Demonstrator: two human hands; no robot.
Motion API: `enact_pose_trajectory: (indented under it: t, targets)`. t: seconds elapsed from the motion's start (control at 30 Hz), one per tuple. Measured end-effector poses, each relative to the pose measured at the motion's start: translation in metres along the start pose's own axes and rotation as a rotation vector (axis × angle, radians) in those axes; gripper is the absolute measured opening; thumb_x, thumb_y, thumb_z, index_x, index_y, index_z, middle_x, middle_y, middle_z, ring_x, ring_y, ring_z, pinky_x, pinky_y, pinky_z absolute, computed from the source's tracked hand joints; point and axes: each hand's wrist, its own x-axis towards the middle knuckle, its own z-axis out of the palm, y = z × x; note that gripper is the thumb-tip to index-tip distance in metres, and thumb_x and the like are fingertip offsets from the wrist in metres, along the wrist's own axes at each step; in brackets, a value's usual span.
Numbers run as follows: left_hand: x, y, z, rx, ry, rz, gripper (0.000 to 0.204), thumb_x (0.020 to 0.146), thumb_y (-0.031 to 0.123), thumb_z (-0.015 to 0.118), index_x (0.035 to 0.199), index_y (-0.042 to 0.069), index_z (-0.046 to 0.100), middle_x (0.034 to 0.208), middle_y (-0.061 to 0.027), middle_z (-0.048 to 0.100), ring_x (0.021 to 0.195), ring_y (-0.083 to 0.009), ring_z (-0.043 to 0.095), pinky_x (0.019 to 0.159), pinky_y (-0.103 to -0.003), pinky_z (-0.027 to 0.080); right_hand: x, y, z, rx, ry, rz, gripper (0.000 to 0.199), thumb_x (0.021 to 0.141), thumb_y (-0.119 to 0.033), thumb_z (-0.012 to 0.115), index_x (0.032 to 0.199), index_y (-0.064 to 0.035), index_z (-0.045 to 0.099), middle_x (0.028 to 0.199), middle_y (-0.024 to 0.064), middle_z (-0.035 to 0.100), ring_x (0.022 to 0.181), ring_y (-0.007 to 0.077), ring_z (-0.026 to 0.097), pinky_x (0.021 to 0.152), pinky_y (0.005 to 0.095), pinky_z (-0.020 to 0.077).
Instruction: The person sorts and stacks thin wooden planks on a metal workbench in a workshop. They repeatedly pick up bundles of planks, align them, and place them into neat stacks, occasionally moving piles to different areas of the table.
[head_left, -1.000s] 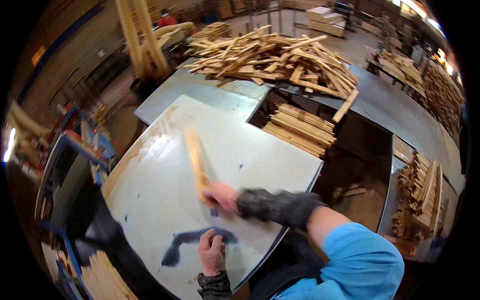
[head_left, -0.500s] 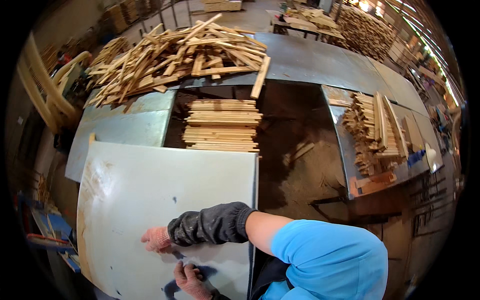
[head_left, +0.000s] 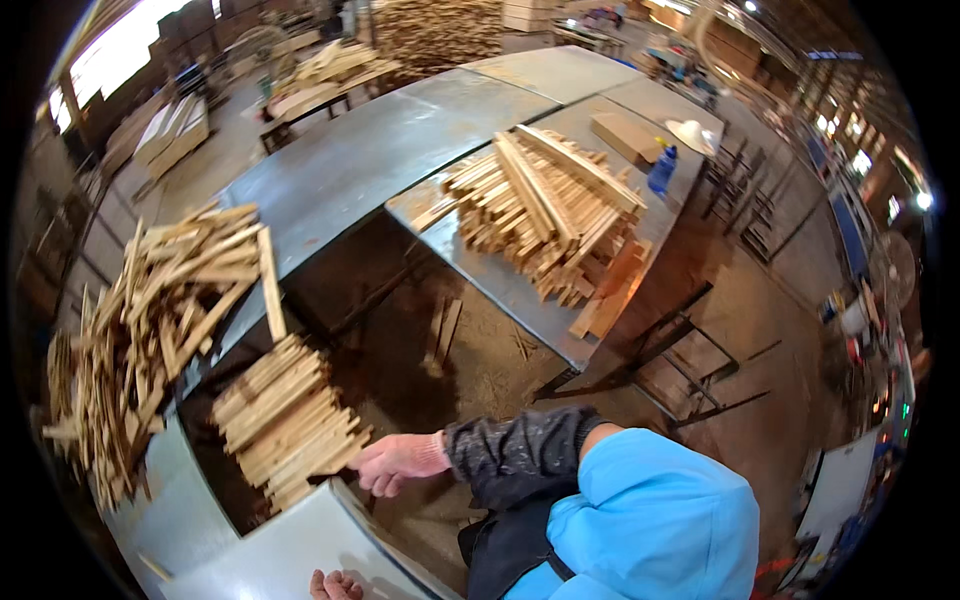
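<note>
My right hand (head_left: 395, 462), in a pink knitted glove with a dark sleeve, hangs beside the near end of a stack of wooden strips (head_left: 285, 415). Its fingers are loosely bent and somewhat apart, with nothing visible in them; whether it touches the strips I cannot tell. Below lies the corner of a pale smooth-topped table (head_left: 290, 550). My left hand (head_left: 335, 586) shows only its curled fingers over that tabletop, at the bottom edge; the rest is cut off. Nothing shows between those fingers.
A loose heap of wooden strips (head_left: 165, 330) lies on the left. Across the gap, a metal table (head_left: 455, 255) bears piled slats (head_left: 545, 215), a blue bottle (head_left: 662, 170) and a pale hat (head_left: 690, 136). A dark metal frame (head_left: 690, 370) stands on the floor at right.
My view has swung to the right. My right hand has gone from above the pale tabletop to beside the strip stack. My left hand is now mostly out of the picture at the bottom.
</note>
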Motion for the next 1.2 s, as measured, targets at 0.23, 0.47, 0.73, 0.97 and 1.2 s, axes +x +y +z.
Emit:
enact_pose_trajectory:
  t: [0.23,0.47,0.73,0.97,1.2]
  targets:
    - [0.056,0.034,0.203,0.063,-0.376,0.001,0.045,0.109,0.023,0.070,0.147,0.000,0.062,0.122,-0.0111,0.073,0.108,-0.0218,0.070,0.095,-0.035,0.057,-0.137,0.001,-0.195,0.345,0.350,-0.192,0.034,0.111,-0.022,0.070,0.140,-0.0072,0.061,0.106,0.0088,0.074,0.090,0.0229,0.074,0.079,0.0384,0.0657]
    - [0.103,0.019,0.350,0.154,-0.574,0.013,0.045,0.108,0.020,0.068,0.144,-0.005,0.058,0.104,-0.0101,0.069,0.084,-0.0150,0.067,0.073,-0.027,0.058,-0.163,0.002,-0.276,0.510,0.477,-0.246,0.045,0.108,-0.021,0.073,0.147,-0.0059,0.057,0.115,0.0109,0.073,0.097,0.0242,0.074,0.084,0.0396,0.0645]
    - [0.200,0.035,0.422,0.217,-0.527,-0.077,0.042,0.103,0.010,0.071,0.139,-0.009,0.062,0.099,-0.0099,0.071,0.078,-0.0129,0.066,0.068,-0.026,0.056,-0.100,-0.096,-0.269,0.461,0.533,-0.181,0.045,0.110,-0.016,0.067,0.150,-0.0037,0.050,0.102,0.0024,0.064,0.083,0.0139,0.061,0.076,0.0310,0.0572]
    - [0.312,0.039,0.484,0.213,-0.523,-0.087,0.045,0.104,0.015,0.070,0.142,-0.007,0.059,0.103,-0.0080,0.070,0.080,-0.0103,0.062,0.066,-0.025,0.053,-0.111,-0.254,-0.255,-0.688,1.053,-0.229,0.074,0.109,-0.025,0.070,0.169,0.0024,0.036,0.137,0.0158,0.070,0.123,0.0298,0.067,0.108,0.0402,0.0556]
    - [0.335,0.047,0.612,0.341,-0.850,-0.162,0.043,0.101,0.008,0.075,0.141,-0.002,0.064,0.104,-0.0060,0.070,0.079,-0.0104,0.065,0.067,-0.026,0.055,-0.275,-0.388,-0.308,-1.108,2.155,0.377,0.106,0.095,-0.051,0.079,0.177,-0.0112,0.025,0.171,0.0292,0.042,0.157,0.0432,0.044,0.131,0.0466,0.0348]
